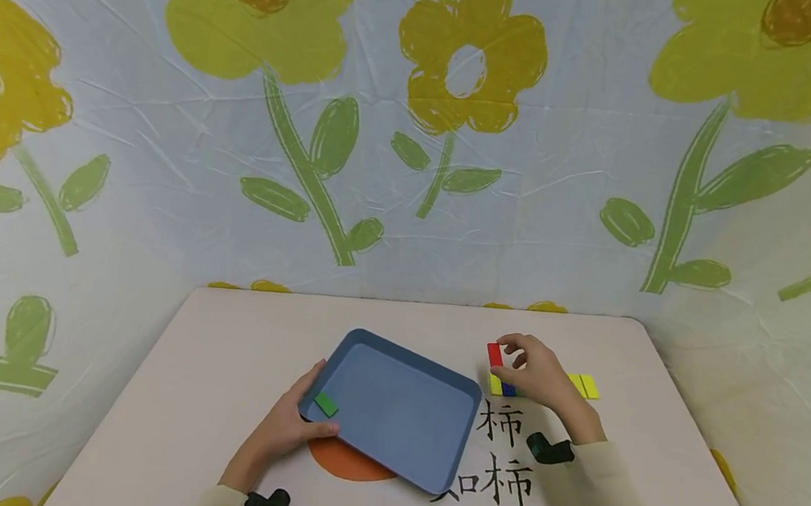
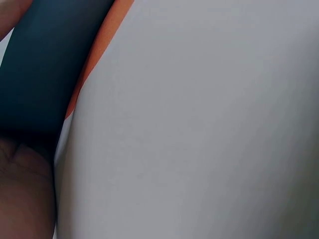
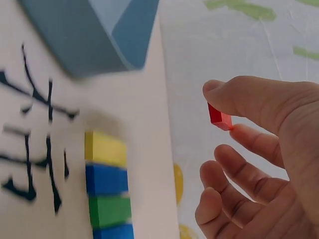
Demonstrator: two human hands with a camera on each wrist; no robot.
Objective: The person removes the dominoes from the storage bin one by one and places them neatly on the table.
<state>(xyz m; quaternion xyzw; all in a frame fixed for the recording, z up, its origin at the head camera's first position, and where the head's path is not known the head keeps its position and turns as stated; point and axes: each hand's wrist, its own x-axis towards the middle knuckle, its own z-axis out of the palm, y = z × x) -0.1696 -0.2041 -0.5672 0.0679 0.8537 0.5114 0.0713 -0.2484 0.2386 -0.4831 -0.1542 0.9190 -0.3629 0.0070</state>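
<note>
My left hand (image 1: 287,426) grips the left end of a blue-grey tray (image 1: 404,409), its thumb over the near rim. In the left wrist view, part of the tray's dark side (image 2: 45,64) shows beside the hand. A green block (image 1: 326,404) lies inside the tray, in the corner near that thumb. To the right of the tray, my right hand (image 1: 541,374) pinches a red block (image 3: 219,115) between thumb and index finger. It holds the block above a row of blocks, where a yellow block (image 3: 107,148), a blue block (image 3: 107,179) and a green block (image 3: 110,211) stand side by side.
Yellow blocks (image 1: 588,386) at the row's right end show past the right hand, which hides the middle of the row. Black characters (image 1: 507,482) and an orange shape (image 1: 354,464) mark the white tabletop (image 1: 157,425). A flowered cloth (image 1: 451,241) hangs behind the table.
</note>
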